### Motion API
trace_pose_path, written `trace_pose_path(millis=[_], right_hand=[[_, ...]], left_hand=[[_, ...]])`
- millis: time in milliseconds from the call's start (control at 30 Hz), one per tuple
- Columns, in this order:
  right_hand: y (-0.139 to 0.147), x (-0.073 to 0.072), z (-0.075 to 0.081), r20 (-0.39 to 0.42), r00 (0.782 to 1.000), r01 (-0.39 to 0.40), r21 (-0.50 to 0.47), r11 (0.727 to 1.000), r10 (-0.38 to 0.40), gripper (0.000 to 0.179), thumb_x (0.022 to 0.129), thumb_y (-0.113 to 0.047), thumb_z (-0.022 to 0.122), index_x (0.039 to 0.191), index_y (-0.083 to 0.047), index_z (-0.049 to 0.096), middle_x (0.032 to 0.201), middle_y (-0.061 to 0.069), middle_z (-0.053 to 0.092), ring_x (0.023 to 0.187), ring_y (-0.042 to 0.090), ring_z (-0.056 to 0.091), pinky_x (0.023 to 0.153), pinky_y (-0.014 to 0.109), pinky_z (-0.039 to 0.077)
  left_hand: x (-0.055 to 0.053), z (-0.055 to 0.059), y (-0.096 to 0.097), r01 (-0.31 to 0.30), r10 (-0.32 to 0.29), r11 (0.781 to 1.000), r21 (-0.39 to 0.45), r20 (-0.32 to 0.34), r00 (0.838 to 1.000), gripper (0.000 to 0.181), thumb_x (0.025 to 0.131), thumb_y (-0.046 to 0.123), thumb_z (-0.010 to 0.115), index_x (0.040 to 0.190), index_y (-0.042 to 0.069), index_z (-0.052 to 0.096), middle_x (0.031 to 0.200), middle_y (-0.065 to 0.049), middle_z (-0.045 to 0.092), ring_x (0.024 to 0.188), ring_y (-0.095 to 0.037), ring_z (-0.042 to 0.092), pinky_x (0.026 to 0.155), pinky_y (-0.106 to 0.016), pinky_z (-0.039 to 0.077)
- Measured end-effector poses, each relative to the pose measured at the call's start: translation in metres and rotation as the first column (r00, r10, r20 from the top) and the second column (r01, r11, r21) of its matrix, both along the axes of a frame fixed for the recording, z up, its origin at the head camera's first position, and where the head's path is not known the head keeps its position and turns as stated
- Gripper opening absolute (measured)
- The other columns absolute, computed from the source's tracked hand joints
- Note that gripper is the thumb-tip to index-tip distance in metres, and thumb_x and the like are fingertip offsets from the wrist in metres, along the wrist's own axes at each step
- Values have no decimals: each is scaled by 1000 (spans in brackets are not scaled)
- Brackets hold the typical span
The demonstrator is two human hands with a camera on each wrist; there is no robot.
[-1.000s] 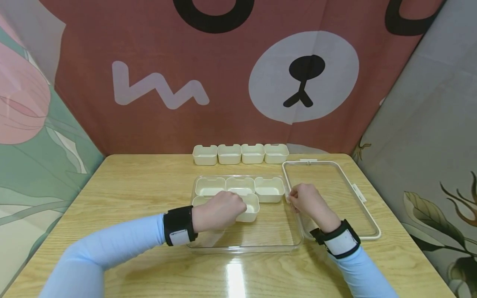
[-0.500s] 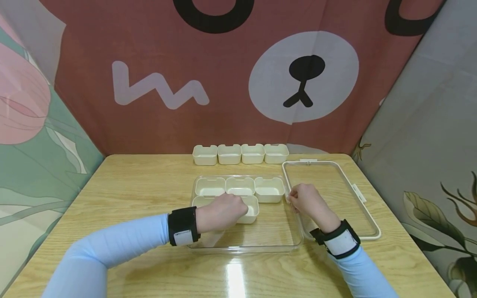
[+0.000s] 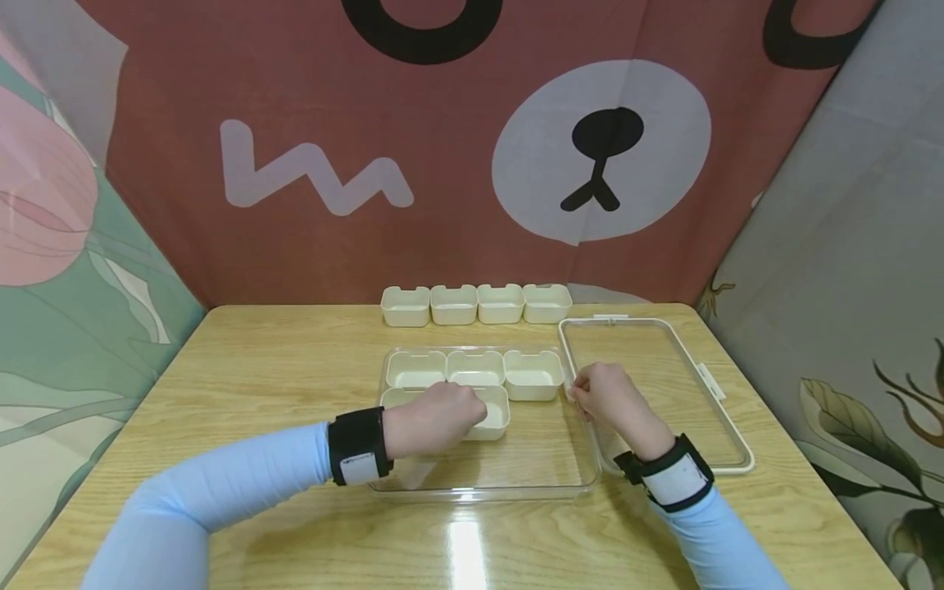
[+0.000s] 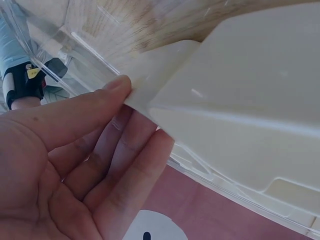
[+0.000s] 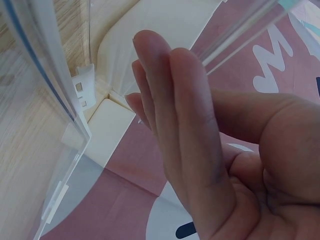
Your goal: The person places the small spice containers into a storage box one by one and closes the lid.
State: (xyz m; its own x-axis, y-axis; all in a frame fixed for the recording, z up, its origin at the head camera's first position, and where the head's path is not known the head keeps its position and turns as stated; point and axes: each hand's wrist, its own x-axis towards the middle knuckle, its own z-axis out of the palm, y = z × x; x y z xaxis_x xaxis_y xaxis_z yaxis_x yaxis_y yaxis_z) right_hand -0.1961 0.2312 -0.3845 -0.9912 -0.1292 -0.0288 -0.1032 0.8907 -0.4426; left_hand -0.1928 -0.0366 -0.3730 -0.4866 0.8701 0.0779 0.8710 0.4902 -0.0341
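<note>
A clear plastic box [image 3: 516, 494] lies on the table with several small cream bins in it. Three of them, such as the right one [image 3: 533, 378], form its back row. In the second row, my left hand [image 3: 435, 419] pinches the rim of a cream bin [image 3: 496, 418] between thumb and fingers; the left wrist view shows the thumb [image 4: 117, 87] on that rim. Another cream bin [image 3: 397, 397] is partly hidden behind this hand. My right hand [image 3: 608, 401] holds the clear box's right wall, thumb on one side and fairly straight fingers [image 5: 192, 110] on the other.
A clear lid [image 3: 737, 471] with a white rim and clips lies right of the box, partly under my right forearm. Behind the box, several more cream bins [image 3: 454, 306] stand in a row along the table's back edge, near the printed cloth [image 3: 310, 254].
My left hand and the cream bin in it have shifted very slightly, most recently a touch to the left. The right hand stays in place.
</note>
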Motion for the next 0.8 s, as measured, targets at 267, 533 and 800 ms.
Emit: trace_pose_path(millis=[267,533,800], right_hand=[[-1,0,1,1,1000,4,14,1000,-4,13,88,-9,64,83,2,68,61,3,64,49,10,58,45,23,45],[0,0,0,-10,1000,-7,12,1000,7,14,88,-9,64,82,2,69,59,4,64,48,9,57,45,23,45],[0,1,0,-13,1000,-6,23,1000,6,14,88,-9,63,82,1,69,61,6,65,48,11,58,46,24,45]], left_hand=[[1,1,-1,-4,4,1000,17,23,1000,21,77,-5,61,69,14,62,58,5,52,53,-5,37,46,-21,32],[3,4,1,-7,7,1000,-8,2,1000,19,78,-5,62,72,13,64,61,2,58,53,-5,40,46,-20,34],[5,7,3,-33,33,999,5,71,997,19,78,-6,62,72,12,62,62,3,57,53,-5,41,46,-19,34]])
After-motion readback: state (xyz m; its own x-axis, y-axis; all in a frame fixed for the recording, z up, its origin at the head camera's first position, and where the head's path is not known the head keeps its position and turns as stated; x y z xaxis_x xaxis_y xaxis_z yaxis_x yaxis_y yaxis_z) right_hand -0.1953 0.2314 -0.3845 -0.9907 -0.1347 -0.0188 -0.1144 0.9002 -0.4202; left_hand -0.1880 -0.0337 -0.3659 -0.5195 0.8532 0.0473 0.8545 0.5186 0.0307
